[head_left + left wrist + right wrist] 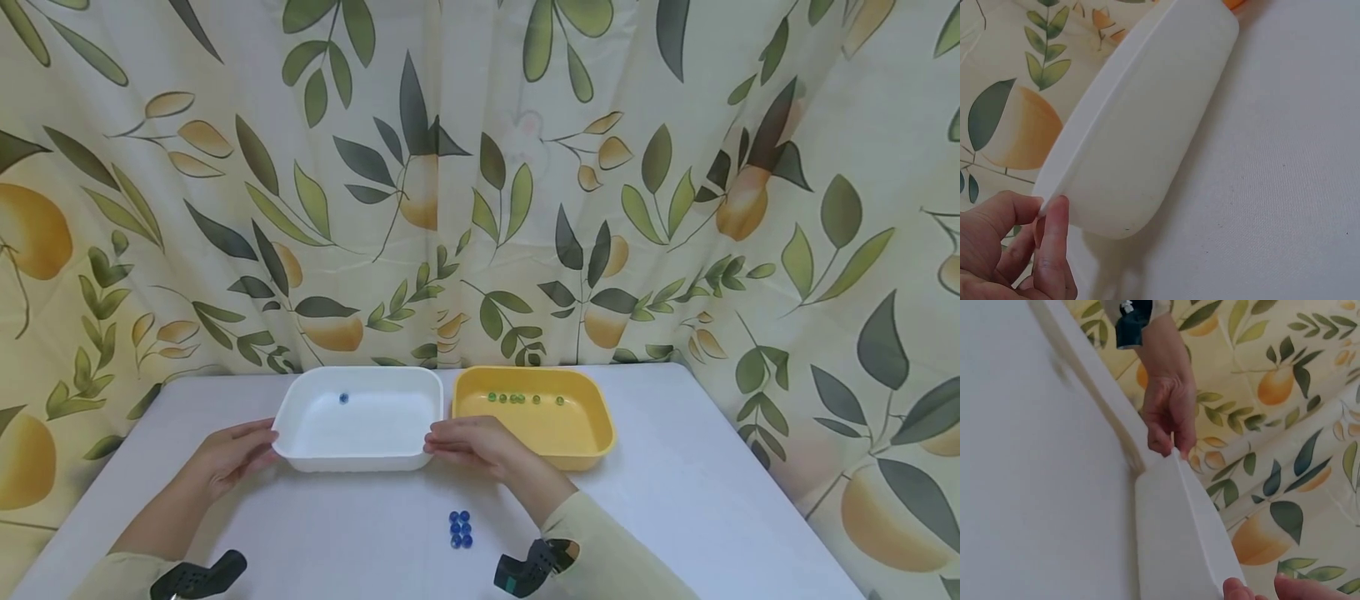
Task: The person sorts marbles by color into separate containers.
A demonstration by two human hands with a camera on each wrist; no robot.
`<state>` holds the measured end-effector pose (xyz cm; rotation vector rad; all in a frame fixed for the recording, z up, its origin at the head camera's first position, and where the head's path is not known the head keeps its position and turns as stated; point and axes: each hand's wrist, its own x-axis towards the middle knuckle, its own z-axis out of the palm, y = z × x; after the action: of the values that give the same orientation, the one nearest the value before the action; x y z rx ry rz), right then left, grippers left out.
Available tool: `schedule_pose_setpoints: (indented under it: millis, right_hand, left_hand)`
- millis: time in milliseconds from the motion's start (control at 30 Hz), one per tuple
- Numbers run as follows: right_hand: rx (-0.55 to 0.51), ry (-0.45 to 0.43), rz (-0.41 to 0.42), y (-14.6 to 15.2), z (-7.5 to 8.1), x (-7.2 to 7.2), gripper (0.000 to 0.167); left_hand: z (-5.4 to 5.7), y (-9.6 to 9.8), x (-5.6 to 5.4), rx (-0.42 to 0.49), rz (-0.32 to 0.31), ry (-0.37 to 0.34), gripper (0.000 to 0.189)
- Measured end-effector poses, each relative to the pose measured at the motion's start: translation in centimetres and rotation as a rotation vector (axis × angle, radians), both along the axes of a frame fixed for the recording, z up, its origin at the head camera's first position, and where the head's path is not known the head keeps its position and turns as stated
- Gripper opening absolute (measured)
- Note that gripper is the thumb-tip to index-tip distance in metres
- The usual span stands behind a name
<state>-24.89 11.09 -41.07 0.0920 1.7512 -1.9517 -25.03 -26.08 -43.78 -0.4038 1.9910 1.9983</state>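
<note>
A white plastic tray (360, 437) stands toward the back of the table, with one blue glass marble (344, 398) inside. My left hand (232, 454) pinches the tray's left rim between thumb and fingers, seen close up in the left wrist view. At the opposite end, my right hand (476, 443) grips the right rim; only its fingertips (1238, 590) show at the bottom of the right wrist view. On the cloth in front of the right hand sit several blue marbles (461, 529) in two short columns.
Just right of the white tray is a yellow tray (555, 433) holding several green marbles (513, 399) in a loose row, partly behind my right hand. A white cloth covers the table (360, 533). Behind it hangs a leaf-and-fruit patterned curtain (480, 208).
</note>
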Motion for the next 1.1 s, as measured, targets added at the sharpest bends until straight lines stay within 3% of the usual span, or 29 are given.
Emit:
schedule_pose_setpoints:
  millis: [433, 800, 1100]
  right_hand:
    - [0.098, 0.085, 0.089, 2.7, -0.4, 2.1, 0.043]
    - [0.130, 0.081, 0.096, 4.5, -1.7, 3.8, 0.041]
    - [0.244, 0.164, 0.071, 5.0, -3.3, 4.5, 0.031]
  left_hand:
    - [0.2, 0.2, 0.4, -0.013, 0.006, 0.005, 0.066]
    - [0.0, 0.1, 0.3, -0.032, -0.009, 0.012, 0.068]
    - [0.2, 0.2, 0.3, -0.037, -0.011, 0.017, 0.065]
